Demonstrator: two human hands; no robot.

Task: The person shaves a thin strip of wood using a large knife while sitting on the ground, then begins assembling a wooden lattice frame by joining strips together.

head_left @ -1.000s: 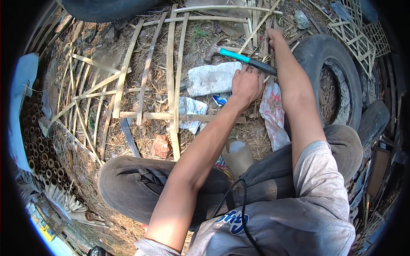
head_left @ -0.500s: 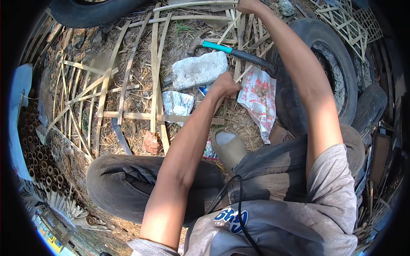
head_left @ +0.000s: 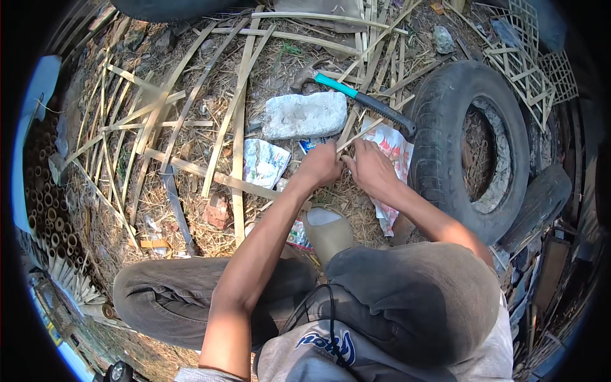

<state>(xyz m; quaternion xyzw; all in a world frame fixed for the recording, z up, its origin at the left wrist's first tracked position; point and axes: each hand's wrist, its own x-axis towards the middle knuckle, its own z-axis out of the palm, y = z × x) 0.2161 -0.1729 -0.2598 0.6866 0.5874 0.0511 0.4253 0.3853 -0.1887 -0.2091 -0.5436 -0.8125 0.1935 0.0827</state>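
Over on the left, a bamboo lattice (head_left: 210, 173) is spread across straw; in the left hand (head_left: 321, 164), fingers curled together, the near end of a thin bamboo strip (head_left: 371, 127) is pinched. Beside it, the right hand (head_left: 373, 169) is held thumb apart; whether the strip is gripped there cannot be told. Rightmost, a tyre (head_left: 439, 146).

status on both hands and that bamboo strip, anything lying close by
Left hand closed on thin pale bamboo strip. Right hand alongside, grip unclear. Rough white rectangular block, teal-and-black hammer just beyond.
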